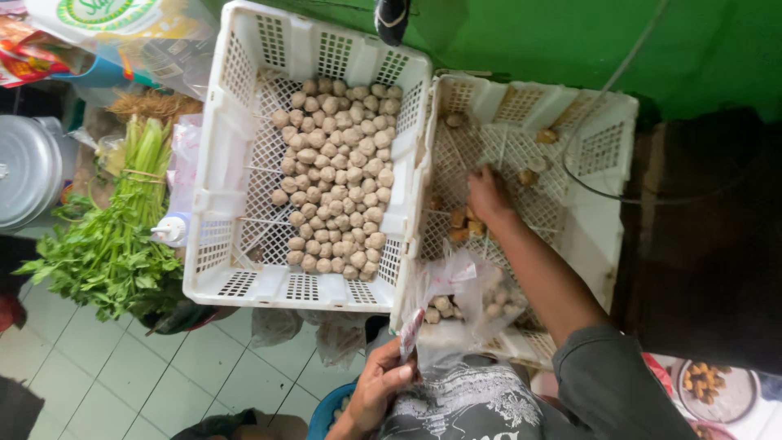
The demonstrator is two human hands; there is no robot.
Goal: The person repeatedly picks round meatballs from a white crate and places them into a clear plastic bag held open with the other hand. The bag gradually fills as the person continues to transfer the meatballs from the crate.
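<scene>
Pinched between thumb and fingers, the left hand (381, 385) holds up the rim of a clear, crinkled plastic bag (460, 297). Its mouth opens upward and toward the right-hand crate, and its long axis runs up from the hand. Several pale round meatballs (442, 306) lie in the bag; their count is hard to make out through the film.

The right hand (487, 194) reaches into the right white perforated plastic crate (603, 147), fingers curled down over a few small brown fried pieces (461, 224). Whether it has closed on one I cannot tell, since the fingertips are hidden under the hand.

Two crates stand side by side, touching. The left white perforated crate (236, 106) holds a dense heap of pale meatballs (336, 171), too many to count. One bundle of green leafy celery stalks (122, 228) lies left of it, beside a metal pot lid (28, 167) cut off by the frame.
</scene>
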